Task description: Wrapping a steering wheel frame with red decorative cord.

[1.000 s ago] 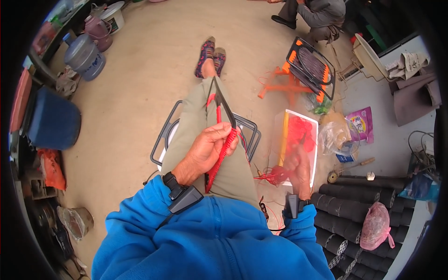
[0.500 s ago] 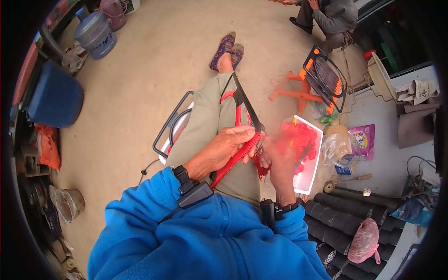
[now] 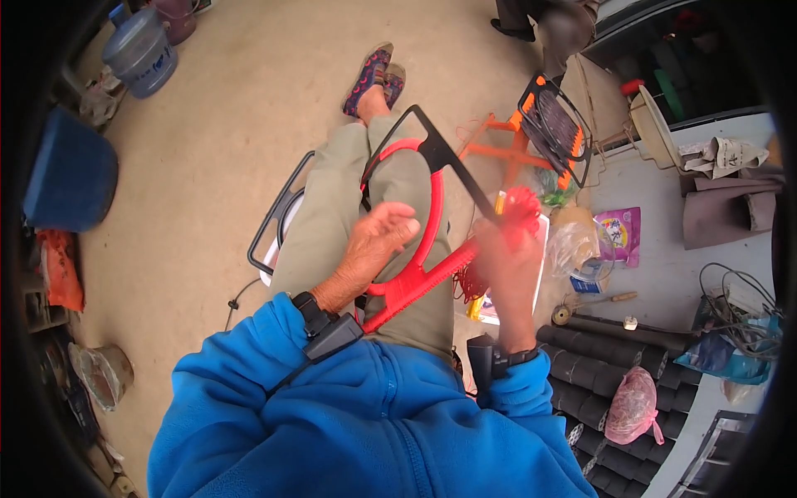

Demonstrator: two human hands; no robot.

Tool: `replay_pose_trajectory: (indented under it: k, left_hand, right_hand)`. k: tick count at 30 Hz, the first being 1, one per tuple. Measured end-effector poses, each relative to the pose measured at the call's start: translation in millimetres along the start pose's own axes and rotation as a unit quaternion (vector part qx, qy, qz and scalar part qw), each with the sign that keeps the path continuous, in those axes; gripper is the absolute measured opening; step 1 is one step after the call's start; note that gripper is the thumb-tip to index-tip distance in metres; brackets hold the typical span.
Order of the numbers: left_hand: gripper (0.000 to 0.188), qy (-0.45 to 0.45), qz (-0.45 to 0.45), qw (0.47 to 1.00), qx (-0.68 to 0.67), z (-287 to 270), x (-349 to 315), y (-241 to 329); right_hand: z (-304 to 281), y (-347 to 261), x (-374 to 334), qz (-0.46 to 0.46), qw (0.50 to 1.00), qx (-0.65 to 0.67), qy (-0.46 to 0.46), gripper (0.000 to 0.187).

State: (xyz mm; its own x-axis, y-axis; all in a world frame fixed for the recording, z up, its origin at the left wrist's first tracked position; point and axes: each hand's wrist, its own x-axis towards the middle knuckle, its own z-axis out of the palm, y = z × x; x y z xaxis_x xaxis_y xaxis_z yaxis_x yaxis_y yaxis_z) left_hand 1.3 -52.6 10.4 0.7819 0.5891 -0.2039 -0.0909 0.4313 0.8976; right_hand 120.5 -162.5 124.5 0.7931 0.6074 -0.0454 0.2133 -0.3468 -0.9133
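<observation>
Across my lap lies a black metal frame, like a folding stool's [image 3: 455, 173], with red cord wound closely along one bar [image 3: 415, 288] and a red curved part [image 3: 437, 217]. My left hand [image 3: 378, 241] hovers over my thigh beside the frame, fingers apart and holding nothing. At the wound bar's far end is my right hand [image 3: 504, 261], blurred by motion and closed on a bundle of red cord [image 3: 521, 209] that sticks out above it. Loose dark-red strands [image 3: 470, 282] hang beside that hand. Behind it, a white tray [image 3: 541, 270] is mostly hidden.
An orange and black folding stool [image 3: 548, 133] stands ahead right, near a crouching person [image 3: 564, 33]. Black rolls [image 3: 581, 369] bearing a pink bag [image 3: 633, 407] lie at my right. To the left are a blue bin [image 3: 73, 170] and a water jug [image 3: 141, 54].
My left hand has let go of the cord-wound bar and opened. The frame has turned and shows more of its red curve. My right hand has moved up with the red bundle. The view has shifted.
</observation>
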Motion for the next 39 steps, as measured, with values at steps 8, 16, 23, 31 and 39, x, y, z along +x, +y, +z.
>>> replay_pose_trajectory:
  k: [8, 16, 23, 31, 39]
  left_hand:
    - [0.042, -0.374, -0.108, 0.916, -0.100, 52.5, 11.0, 60.4]
    - [0.026, -0.293, 0.008, 0.956, 0.017, 112.8, 6.3, 73.5]
    - [0.018, -0.156, -0.119, 0.979, -0.051, 100.3, 3.3, -0.3]
    - [0.026, -0.208, -0.300, 0.916, -0.166, 99.2, 25.4, 6.3]
    - [0.034, -0.234, -0.350, 0.901, -0.106, 100.1, 28.0, -15.4]
  right_hand:
    - [-72.6, -62.2, 13.3, -0.083, 0.987, 0.133, 0.042, 0.021]
    - [-125.7, -9.4, 41.2, -0.048, 0.944, 0.325, 0.030, 0.025]
    - [-76.9, 77.6, 62.6, 0.073, 0.956, 0.282, 0.030, 0.027]
    - [-56.7, 111.6, 63.9, 0.126, 0.937, 0.322, 0.050, 0.030]
    - [-52.2, 123.3, 49.1, 0.165, 0.925, 0.335, 0.071, 0.029]
